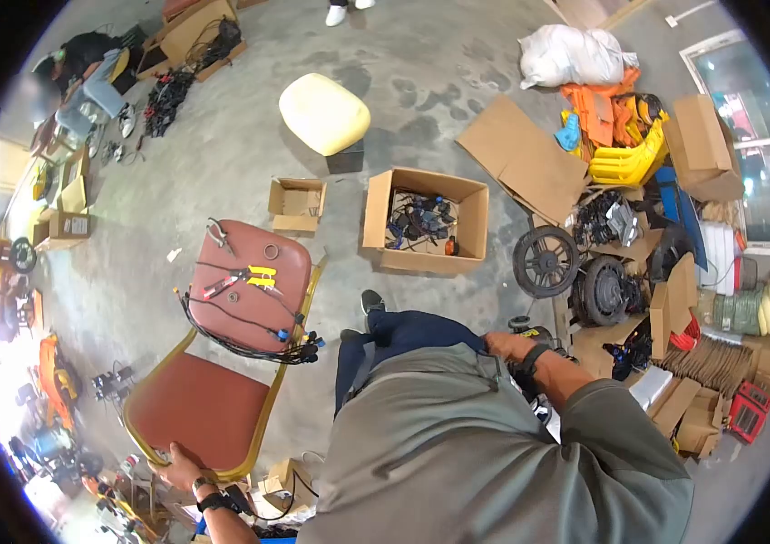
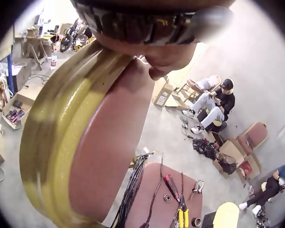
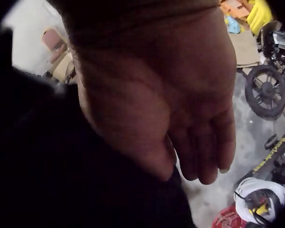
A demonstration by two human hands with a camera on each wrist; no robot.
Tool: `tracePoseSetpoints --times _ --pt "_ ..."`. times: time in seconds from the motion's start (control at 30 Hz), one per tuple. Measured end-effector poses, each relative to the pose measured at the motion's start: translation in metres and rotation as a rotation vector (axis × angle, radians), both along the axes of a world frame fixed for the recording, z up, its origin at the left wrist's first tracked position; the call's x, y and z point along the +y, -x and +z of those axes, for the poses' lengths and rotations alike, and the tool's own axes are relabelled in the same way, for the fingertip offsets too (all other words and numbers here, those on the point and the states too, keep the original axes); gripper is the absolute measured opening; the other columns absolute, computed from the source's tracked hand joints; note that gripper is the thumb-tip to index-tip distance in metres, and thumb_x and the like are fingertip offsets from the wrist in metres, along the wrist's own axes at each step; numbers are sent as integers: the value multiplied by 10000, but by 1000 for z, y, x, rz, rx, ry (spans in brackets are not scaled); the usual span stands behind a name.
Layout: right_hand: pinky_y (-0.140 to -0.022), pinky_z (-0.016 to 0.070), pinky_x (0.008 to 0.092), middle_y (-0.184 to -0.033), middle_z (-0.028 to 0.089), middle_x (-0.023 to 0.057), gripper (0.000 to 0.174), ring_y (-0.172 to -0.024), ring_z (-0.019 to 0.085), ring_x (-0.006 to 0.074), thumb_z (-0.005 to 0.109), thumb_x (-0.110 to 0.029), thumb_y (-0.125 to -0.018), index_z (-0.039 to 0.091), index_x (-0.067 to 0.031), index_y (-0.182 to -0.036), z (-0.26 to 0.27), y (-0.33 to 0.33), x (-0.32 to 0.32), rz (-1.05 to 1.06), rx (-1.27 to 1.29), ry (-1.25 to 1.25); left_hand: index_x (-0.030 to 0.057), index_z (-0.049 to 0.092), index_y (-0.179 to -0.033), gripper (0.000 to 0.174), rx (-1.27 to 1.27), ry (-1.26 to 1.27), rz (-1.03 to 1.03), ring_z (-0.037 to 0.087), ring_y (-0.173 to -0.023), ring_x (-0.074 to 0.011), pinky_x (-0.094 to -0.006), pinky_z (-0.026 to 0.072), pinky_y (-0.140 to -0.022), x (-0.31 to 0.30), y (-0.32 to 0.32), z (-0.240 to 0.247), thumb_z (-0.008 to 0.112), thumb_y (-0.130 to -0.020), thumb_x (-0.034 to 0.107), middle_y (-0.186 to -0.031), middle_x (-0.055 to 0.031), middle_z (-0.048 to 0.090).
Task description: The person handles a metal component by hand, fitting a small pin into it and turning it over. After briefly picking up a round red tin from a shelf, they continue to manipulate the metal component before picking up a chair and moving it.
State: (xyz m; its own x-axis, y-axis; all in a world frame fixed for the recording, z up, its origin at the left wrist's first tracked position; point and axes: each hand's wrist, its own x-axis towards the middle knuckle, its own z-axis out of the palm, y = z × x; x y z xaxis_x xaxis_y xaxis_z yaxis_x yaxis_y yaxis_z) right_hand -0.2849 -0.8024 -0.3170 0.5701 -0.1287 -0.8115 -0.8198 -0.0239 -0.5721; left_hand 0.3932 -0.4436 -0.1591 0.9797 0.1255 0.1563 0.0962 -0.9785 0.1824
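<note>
A chair with a reddish-brown backrest [image 1: 199, 408] and yellow frame stands at the left in the head view. My left hand [image 1: 178, 468] grips the top edge of that backrest; in the left wrist view the hand [image 2: 168, 57] is partly cut off above the yellow frame [image 2: 52, 142]. On the chair seat [image 1: 222, 315] lie yellow-handled pliers [image 1: 262, 276], a red-handled tool [image 1: 220, 287], grey pliers [image 1: 220, 238], two rings and black cables [image 1: 240, 348]. My right hand [image 1: 507, 346] hangs beside my thigh, holding nothing, its fingers loosely extended in the right wrist view [image 3: 166, 109].
An open carton [image 1: 476, 227] of cables and a small carton [image 1: 297, 205] stand on the floor ahead, near a cream-coloured cushion [image 1: 323, 113]. Wheels [image 1: 545, 261], cardboard [image 1: 526, 154] and orange and yellow parts crowd the right. A person [image 1: 95, 77] sits at the upper left.
</note>
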Motion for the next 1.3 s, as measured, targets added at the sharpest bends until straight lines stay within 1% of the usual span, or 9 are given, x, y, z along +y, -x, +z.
tracePoseSetpoints --times 0.1,0.13,0.23,0.27,0.4,0.7,0.97,1.03,1.3 --pt "-762 507 439 -989 710 191 327 -887 678 352 665 -296 -798 702 -75 -1036 -47 13 26 22 208 115 8 373 -1452 836 29 -27 3 513 -1242 -418 -458 418 -1045 -3 3 5 774 -790 324 -1382 -263 507" --pt "-758 508 433 -990 711 183 361 -886 679 349 639 -363 -814 700 -82 -1033 -22 3 20 49 284 155 9 365 -1457 847 44 -23 7 512 -1241 -421 -462 418 -1043 -13 12 15 776 -789 328 -1382 -263 507" --pt "-753 509 431 -983 708 187 355 -893 680 349 634 -366 -813 704 -91 -1026 -87 50 47 -117 143 93 30 338 -1473 871 34 -23 -33 523 -1222 -431 -478 424 -1029 -11 14 11 779 -788 336 -1373 -262 514" --pt "-756 509 425 -977 706 189 374 -890 680 348 633 -379 -801 705 -95 -1031 -82 46 42 -32 158 124 40 329 -1480 878 16 -23 -51 528 -1214 -434 -484 427 -1023 -6 12 10 780 -788 338 -1369 -261 517" --pt "-777 506 420 -993 705 196 400 -902 677 350 643 -399 -780 717 -86 -1019 -19 17 16 -145 179 43 69 339 -1480 856 56 -57 31 541 -1202 -435 -483 439 -1007 -26 22 24 777 -791 325 -1368 -262 521" --pt "-809 502 415 -1028 698 205 392 -952 669 362 663 -359 -786 697 -61 -1039 32 -25 -13 -75 233 133 35 349 -1468 855 25 4 4 528 -1229 -417 -464 421 -1034 -6 10 9 783 -778 294 -1390 -241 512" --pt "-780 495 440 -1016 695 207 379 -930 660 390 656 -360 -784 696 -67 -1022 -21 14 -8 -142 156 24 78 339 -1483 874 14 -47 43 504 -1253 -417 -464 407 -1051 -17 15 16 786 -770 310 -1401 -244 493" --pt "-778 495 436 -1006 696 210 381 -923 666 382 656 -362 -785 697 -65 -1019 -13 1 -13 -39 204 87 91 332 -1488 878 12 -25 37 507 -1249 -420 -468 412 -1045 -22 20 17 786 -770 312 -1395 -252 494" --pt "-803 492 443 -1022 686 239 432 -951 664 386 629 -387 -816 692 -43 -1070 -18 3 -5 -99 212 121 76 339 -1473 845 5 -59 5 512 -1246 -421 -471 414 -1045 -9 10 9 783 -788 293 -1395 -252 496"
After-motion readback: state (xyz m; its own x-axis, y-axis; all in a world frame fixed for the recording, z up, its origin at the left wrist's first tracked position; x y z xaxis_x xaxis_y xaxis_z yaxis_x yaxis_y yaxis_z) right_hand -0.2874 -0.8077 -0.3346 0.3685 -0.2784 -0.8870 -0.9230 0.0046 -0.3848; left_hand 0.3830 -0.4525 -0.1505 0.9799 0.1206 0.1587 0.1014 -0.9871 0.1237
